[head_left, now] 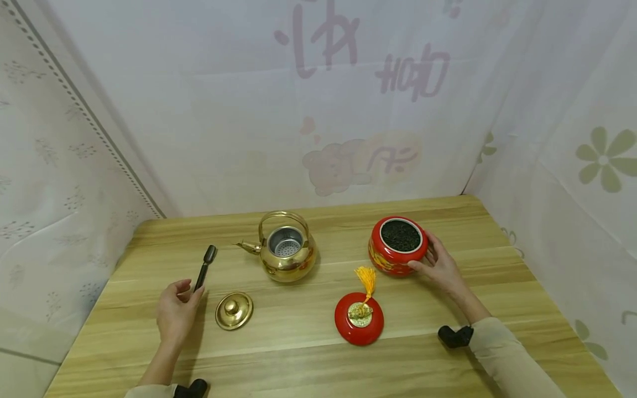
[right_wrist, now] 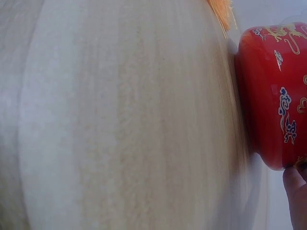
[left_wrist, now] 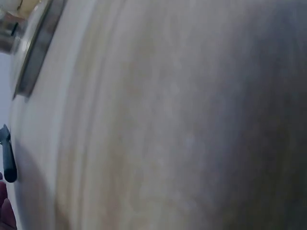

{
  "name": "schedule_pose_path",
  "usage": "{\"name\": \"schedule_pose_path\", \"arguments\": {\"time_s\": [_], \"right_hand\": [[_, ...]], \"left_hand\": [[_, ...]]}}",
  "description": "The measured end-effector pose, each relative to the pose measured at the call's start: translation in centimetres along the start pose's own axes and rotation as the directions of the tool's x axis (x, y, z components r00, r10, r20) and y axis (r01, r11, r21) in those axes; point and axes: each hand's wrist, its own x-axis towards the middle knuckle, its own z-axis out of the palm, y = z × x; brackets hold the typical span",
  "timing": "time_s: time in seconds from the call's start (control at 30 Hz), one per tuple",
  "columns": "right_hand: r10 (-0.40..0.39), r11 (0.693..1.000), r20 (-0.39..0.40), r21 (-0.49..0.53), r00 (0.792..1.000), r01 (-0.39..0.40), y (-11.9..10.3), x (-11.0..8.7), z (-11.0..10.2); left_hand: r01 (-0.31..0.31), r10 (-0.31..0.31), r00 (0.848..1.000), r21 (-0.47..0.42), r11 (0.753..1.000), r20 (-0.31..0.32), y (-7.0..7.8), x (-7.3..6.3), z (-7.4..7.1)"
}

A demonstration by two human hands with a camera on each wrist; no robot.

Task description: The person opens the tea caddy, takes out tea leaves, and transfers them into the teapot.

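Note:
A red tea jar, lidless and filled with dark tea leaves, stands at the right of the table. My right hand holds its right side, thumb at the front and fingers toward the back. In the right wrist view, the thumb touches the jar's painted wall. My left hand is beside the handle end of a dark tea scoop, which lies on the table. From the left wrist view, a small gap shows between the scoop's handle and the fingertips.
A gold teapot with a raised handle and a strainer inside stands at the middle back, spout to the left. Its gold lid lies in front, left of it. The red jar lid with a yellow tassel lies front centre.

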Motion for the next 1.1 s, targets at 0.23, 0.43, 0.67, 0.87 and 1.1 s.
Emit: {"name": "schedule_pose_path", "arguments": {"time_s": [0.23, 0.43, 0.67, 0.87, 1.1], "right_hand": [[0.015, 1.0, 0.004, -0.007, 1.0, -0.015, -0.21, 0.04, 0.05], [0.012, 1.0, 0.007, -0.019, 1.0, -0.012, -0.39, -0.04, 0.04], [0.021, 0.999, 0.003, -0.031, 1.0, -0.021, -0.33, -0.08, 0.02], [0.026, 0.999, 0.01, -0.025, 1.0, -0.026, -0.5, -0.06, 0.03], [0.02, 1.0, 0.01, -0.014, 1.0, -0.02, -0.44, -0.07, -0.02]], "left_hand": [[-0.037, 0.035, 0.999, 0.069, 0.997, 0.039, -0.75, 0.11, 0.2], [-0.042, 0.037, 0.998, 0.099, 0.994, 0.054, -0.78, 0.31, 0.36], [-0.035, 0.03, 0.998, 0.109, 0.993, 0.049, -0.68, 0.39, 0.39], [-0.037, 0.034, 0.999, 0.115, 0.993, 0.035, -0.67, 0.43, 0.28], [-0.007, 0.007, 1.0, 0.059, 0.998, 0.006, -0.26, 0.42, -0.57]]}}
